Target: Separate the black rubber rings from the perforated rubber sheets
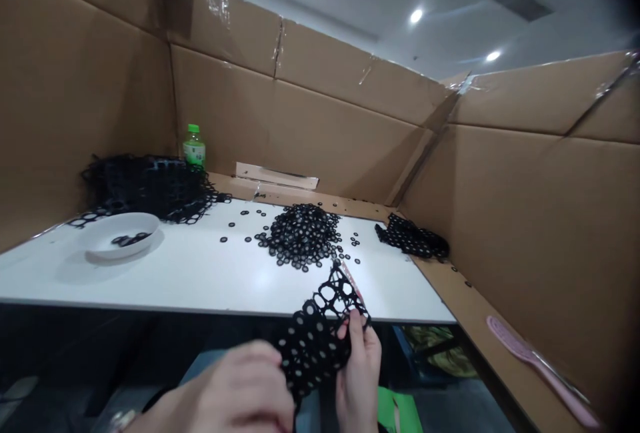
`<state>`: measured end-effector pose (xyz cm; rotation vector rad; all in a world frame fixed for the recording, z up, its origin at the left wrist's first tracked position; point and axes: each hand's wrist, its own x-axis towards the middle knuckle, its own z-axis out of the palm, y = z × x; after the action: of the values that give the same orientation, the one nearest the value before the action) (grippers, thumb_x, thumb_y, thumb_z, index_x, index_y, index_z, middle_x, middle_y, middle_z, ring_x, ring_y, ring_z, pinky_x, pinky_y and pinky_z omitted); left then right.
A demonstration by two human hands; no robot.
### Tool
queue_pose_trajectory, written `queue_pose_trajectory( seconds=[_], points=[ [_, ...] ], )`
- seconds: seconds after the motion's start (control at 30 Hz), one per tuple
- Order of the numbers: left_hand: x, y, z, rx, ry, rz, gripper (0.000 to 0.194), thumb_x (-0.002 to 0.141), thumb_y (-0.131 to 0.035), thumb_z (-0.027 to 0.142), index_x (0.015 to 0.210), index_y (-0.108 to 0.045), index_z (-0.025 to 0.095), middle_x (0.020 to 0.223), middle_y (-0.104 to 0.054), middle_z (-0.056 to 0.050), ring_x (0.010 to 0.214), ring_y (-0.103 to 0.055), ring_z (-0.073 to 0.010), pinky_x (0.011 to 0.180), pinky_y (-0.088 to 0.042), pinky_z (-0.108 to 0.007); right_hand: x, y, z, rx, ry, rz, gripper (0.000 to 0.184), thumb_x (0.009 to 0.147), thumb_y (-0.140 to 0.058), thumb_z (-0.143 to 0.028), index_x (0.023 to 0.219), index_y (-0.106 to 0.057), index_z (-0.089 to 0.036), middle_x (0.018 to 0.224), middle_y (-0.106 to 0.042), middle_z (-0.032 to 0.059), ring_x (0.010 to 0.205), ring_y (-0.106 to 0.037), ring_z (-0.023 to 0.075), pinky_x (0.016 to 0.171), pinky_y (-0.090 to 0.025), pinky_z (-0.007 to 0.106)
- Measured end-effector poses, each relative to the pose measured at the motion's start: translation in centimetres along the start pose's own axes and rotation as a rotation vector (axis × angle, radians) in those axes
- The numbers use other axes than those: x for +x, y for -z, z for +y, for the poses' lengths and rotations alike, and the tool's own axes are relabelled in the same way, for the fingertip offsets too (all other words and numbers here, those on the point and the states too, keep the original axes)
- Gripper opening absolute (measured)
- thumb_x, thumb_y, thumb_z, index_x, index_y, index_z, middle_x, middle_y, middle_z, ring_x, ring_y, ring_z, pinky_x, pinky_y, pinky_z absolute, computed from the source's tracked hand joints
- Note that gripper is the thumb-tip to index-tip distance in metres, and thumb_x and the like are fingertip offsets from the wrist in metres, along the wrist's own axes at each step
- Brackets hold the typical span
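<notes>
My left hand [240, 393] and my right hand [357, 373] both hold a black perforated rubber mesh sheet [313, 343] low over the near table edge. The fingers of my right hand pinch its right side, and a thin pinkish strip [351, 281] shows at the sheet's upper end. Ahead on the white table [200, 279], a heap of small black rubber rings [303, 236] lies with loose rings around it. A white bowl [123, 236] holds a few black pieces. Mesh heaps lie at the back left [150, 189] and right [413, 238].
Cardboard walls [300, 126] surround the table on three sides. A green-capped bottle [194, 147] and a white card strip [277, 175] stand at the back. A pink brush-like tool [535, 366] lies on a cardboard ledge [480, 333] at the right.
</notes>
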<state>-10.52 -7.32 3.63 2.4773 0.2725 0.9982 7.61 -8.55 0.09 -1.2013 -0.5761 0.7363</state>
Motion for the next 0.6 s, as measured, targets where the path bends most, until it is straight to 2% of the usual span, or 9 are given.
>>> queue_pose_trajectory(
  seconds=[0.03, 0.1, 0.17, 0.27, 0.33, 0.37, 0.47, 0.53, 0.6],
  points=[
    [1.2, 0.7, -1.2, 0.031, 0.082, 0.115, 0.014, 0.087, -0.046, 0.02, 0.086, -0.06, 0.023, 0.076, -0.069, -0.001, 0.069, -0.061, -0.0139, 0.077, -0.045, -0.026, 0.6, -0.3, -0.6, 0.02, -0.038, -0.046, 0.04, 0.069, -0.064, -0.051, 0.054, -0.049, -0.017, 0.051, -0.05, -0.0038, 0.051, -0.047, 0.0097, 0.054, -0.039, 0.022],
    [4.1, 2.2, -5.0, 0.136, 0.29, 0.334, 0.012, 0.086, -0.046, 0.019, 0.083, -0.057, 0.02, 0.079, -0.066, -0.003, 0.076, -0.06, -0.0149, 0.073, -0.045, -0.026, 1.5, -0.9, -1.4, 0.08, -0.153, -0.21, 0.035, 0.067, -0.067, -0.049, 0.062, -0.055, -0.016, 0.057, -0.056, -0.0027, 0.052, -0.049, 0.0099, 0.054, -0.04, 0.022],
    [7.0, 3.2, -10.4, 0.2, 0.423, 0.282, 0.009, 0.083, -0.049, 0.023, 0.084, -0.057, 0.018, 0.082, -0.065, -0.004, 0.076, -0.06, -0.016, 0.072, -0.046, -0.026, 2.1, -1.6, -1.8, 0.153, -0.262, -0.337, 0.032, 0.065, -0.07, -0.046, 0.071, -0.058, -0.016, 0.064, -0.06, -0.002, 0.05, -0.051, 0.0087, 0.051, -0.04, 0.021],
    [9.8, 3.3, -18.7, 0.247, 0.5, 0.242, 0.009, 0.078, -0.05, 0.019, 0.075, -0.058, 0.016, 0.075, -0.065, -0.003, 0.07, -0.06, -0.0162, 0.069, -0.046, -0.026, 3.2, -2.4, -1.8, 0.184, -0.325, -0.381, 0.029, 0.066, -0.071, -0.041, 0.072, -0.059, -0.016, 0.063, -0.061, -0.0024, 0.045, -0.051, 0.0057, 0.045, -0.036, 0.017],
    [10.3, 2.7, -22.6, 0.262, 0.526, 0.212, 0.01, 0.074, -0.052, 0.017, 0.068, -0.059, 0.016, 0.067, -0.063, -0.002, 0.064, -0.058, -0.0159, 0.064, -0.046, -0.026, 4.1, -2.7, -1.7, 0.184, -0.347, -0.37, 0.029, 0.068, -0.07, -0.041, 0.074, -0.059, -0.015, 0.064, -0.063, -0.0016, 0.044, -0.051, 0.005, 0.041, -0.034, 0.015],
    [10.3, 2.4, -23.9, 0.27, 0.534, 0.202, 0.01, 0.073, -0.052, 0.016, 0.066, -0.059, 0.017, 0.065, -0.062, -0.001, 0.063, -0.058, -0.0159, 0.064, -0.045, -0.026, 4.5, -2.8, -1.8, 0.193, -0.358, -0.364, 0.029, 0.068, -0.07, -0.041, 0.075, -0.059, -0.016, 0.066, -0.063, -0.0011, 0.043, -0.051, 0.0051, 0.041, -0.035, 0.015],
    [10.1, 2.0, -25.2, 0.308, 0.539, 0.22, 0.008, 0.073, -0.054, 0.018, 0.07, -0.061, 0.017, 0.077, -0.061, -0.004, 0.073, -0.057, -0.0188, 0.071, -0.045, -0.03, 5.6, -3.1, -2.1, 0.22, -0.371, -0.365, 0.029, 0.065, -0.073, -0.039, 0.077, -0.058, -0.017, 0.067, -0.064, -0.002, 0.042, -0.052, 0.0058, 0.04, -0.039, 0.016],
    [9.9, 2.2, -24.4, 0.337, 0.529, 0.265, 0.01, 0.075, -0.054, 0.022, 0.079, -0.062, 0.018, 0.092, -0.059, -0.007, 0.089, -0.055, -0.0222, 0.082, -0.042, -0.035, 6.3, -3.4, -2.4, 0.207, -0.37, -0.391, 0.029, 0.063, -0.074, -0.037, 0.077, -0.057, -0.018, 0.064, -0.063, -0.0028, 0.042, -0.052, 0.0064, 0.04, -0.041, 0.017],
    [9.4, 2.4, -22.6, 0.273, 0.526, 0.33, 0.017, 0.079, -0.053, 0.031, 0.087, -0.061, 0.018, 0.1, -0.057, -0.008, 0.097, -0.052, -0.0231, 0.088, -0.039, -0.036, 6.8, -3.9, -2.8, 0.207, -0.384, -0.405, 0.029, 0.062, -0.075, -0.036, 0.075, -0.058, -0.017, 0.063, -0.062, -0.0031, 0.042, -0.052, 0.0063, 0.039, -0.041, 0.016]
  ],
)
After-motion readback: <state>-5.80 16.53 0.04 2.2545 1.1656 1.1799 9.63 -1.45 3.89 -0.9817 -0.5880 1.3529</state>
